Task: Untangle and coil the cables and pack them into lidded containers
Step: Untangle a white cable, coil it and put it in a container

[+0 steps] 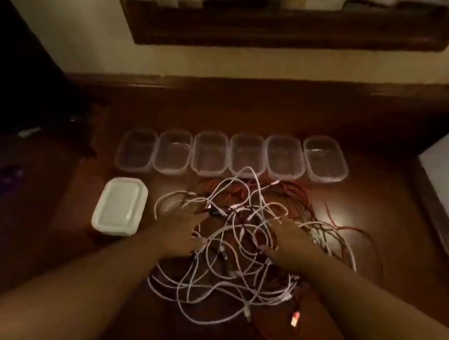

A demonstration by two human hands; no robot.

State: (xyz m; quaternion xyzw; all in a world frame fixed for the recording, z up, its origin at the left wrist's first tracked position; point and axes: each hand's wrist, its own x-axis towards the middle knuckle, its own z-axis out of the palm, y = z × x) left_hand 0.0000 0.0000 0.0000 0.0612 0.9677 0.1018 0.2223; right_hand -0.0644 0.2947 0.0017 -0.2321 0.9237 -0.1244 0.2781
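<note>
- A big tangle of white, red and dark cables (248, 238) is piled mid-table on the dark wooden tabletop (371, 263).
- The left hand (181, 228) is laid on the tangle's 9 o'clock side, fingers spread; a real grip can't be made out, too blurry.
- The right hand (292, 241) is pressed on at 3 o'clock, fingers splayed.
- Six clear open containers (233, 155) are lined up at 12 o'clock.
- A stack of white lids (120, 207) is parked at 9 o'clock.
</note>
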